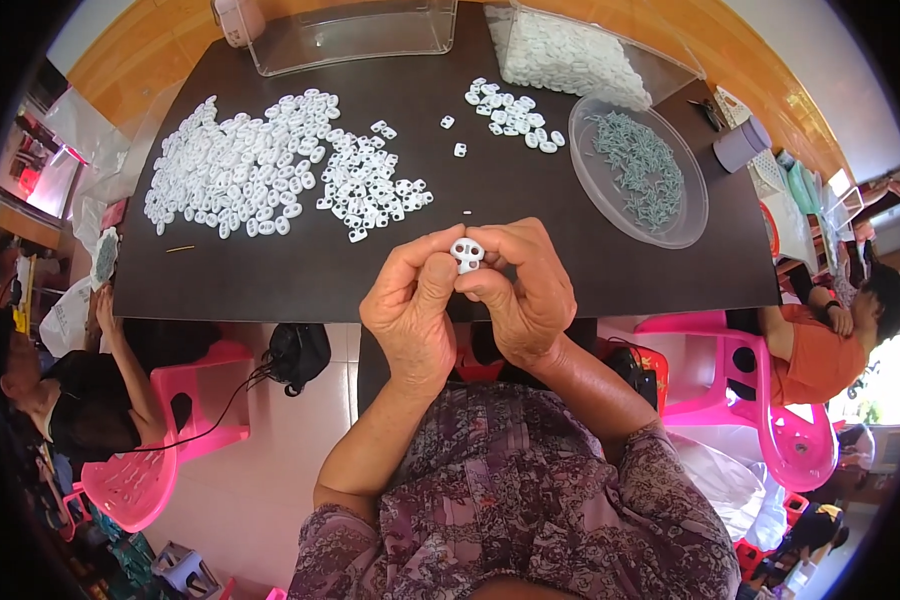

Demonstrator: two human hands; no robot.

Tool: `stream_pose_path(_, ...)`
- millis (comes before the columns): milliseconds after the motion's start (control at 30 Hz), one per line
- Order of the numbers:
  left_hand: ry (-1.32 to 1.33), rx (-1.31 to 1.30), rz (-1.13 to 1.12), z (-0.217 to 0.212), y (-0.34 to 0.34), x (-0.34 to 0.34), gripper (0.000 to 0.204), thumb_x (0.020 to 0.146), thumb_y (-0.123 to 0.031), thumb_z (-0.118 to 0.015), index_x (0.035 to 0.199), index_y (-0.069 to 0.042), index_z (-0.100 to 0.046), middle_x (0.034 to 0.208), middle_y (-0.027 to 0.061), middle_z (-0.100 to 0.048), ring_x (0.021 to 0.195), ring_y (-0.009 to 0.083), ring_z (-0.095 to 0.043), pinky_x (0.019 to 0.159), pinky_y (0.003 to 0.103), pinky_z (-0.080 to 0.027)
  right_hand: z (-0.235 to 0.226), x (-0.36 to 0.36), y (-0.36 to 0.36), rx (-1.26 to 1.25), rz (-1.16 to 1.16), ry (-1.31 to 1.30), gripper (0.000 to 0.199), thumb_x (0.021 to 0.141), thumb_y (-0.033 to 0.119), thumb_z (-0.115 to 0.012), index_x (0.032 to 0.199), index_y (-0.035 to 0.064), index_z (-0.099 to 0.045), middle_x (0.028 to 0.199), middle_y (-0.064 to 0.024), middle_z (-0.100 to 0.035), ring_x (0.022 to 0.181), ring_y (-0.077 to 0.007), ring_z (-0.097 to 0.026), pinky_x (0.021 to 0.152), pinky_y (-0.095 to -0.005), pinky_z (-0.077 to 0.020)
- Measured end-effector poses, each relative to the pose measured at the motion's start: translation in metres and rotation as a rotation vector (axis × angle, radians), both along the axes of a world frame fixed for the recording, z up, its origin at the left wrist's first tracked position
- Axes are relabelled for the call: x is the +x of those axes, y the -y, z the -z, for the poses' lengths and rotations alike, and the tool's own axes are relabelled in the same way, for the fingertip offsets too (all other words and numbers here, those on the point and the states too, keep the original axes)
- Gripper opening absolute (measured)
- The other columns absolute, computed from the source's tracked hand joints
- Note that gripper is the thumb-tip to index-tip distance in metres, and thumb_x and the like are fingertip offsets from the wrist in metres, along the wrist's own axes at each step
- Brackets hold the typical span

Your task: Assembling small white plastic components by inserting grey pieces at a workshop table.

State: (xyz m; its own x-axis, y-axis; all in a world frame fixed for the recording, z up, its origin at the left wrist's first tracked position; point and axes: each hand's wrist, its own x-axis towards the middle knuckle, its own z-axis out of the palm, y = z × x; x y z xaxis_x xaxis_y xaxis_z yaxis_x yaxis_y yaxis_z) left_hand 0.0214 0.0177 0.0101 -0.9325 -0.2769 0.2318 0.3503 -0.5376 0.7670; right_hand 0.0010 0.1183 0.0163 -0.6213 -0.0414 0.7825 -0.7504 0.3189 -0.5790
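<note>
Close to the table's front edge, a small white plastic piece with two round holes [467,250] is pinched between the fingertips of both hands. A squarish lower part shows beneath its oval top. My left hand [408,315] is closed on its left side, thumb in front. My right hand [522,290] grips it from the right with thumb and fingers. Beyond them, a wide pile of white oval pieces [240,165] lies at the left. Beside it is a smaller pile of squarish white pieces [365,185]. A tiny white bit [467,212] rests just past my fingers.
A round clear dish [695,200] with small grey-green parts stands right. Behind it, a clear bin [660,60] holds white pieces, near a loose group of oval pieces [515,115]. Another clear bin [350,40] stands at the back. People sit at both sides, near pink chairs [720,370].
</note>
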Motion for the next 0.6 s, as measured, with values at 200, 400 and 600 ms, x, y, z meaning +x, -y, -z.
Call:
stream_pose_path(200, -0.004, -0.003, -0.041, -0.0001, 0.0013, 0.0029, 0.022, 0.086, -0.014, -0.062, 0.098, 0.005, -0.060, 0.094, 0.0083, -0.063, 0.081, 0.0102, -0.056, 0.075, 0.023, -0.045, 0.0013, 0.0020, 0.0043, -0.009, 0.004, 0.000, 0.027, 0.074, 0.009, -0.070, 0.096, -0.0035, -0.060, 0.082, -0.0092, -0.060, 0.066, -0.0146, -0.052, 0.054, -0.0239, -0.0431)
stream_pose_path(400, -0.016, -0.123, -0.109, 0.0008, -0.0013, 0.0071, 0.019, 0.088, -0.012, -0.059, 0.099, 0.004, -0.059, 0.093, 0.0066, -0.062, 0.082, 0.0092, -0.054, 0.076, 0.023, -0.044, 0.0020, 0.0012, 0.0030, 0.006, -0.003, -0.027, 0.026, 0.075, 0.011, -0.069, 0.095, -0.0032, -0.061, 0.082, -0.0097, -0.061, 0.068, -0.0171, -0.053, 0.055, -0.0252, -0.0437)
stream_pose_path(600, -0.092, -0.232, -0.213, 0.0051, -0.0068, 0.0090, 0.019, 0.090, -0.012, -0.056, 0.100, 0.004, -0.057, 0.095, 0.0053, -0.058, 0.083, 0.0076, -0.051, 0.076, 0.021, -0.042, 0.0040, 0.0020, 0.0039, 0.049, 0.011, -0.070, 0.025, 0.077, 0.012, -0.067, 0.095, -0.0028, -0.059, 0.084, -0.0109, -0.060, 0.070, -0.0207, -0.055, 0.057, -0.0276, -0.0442)
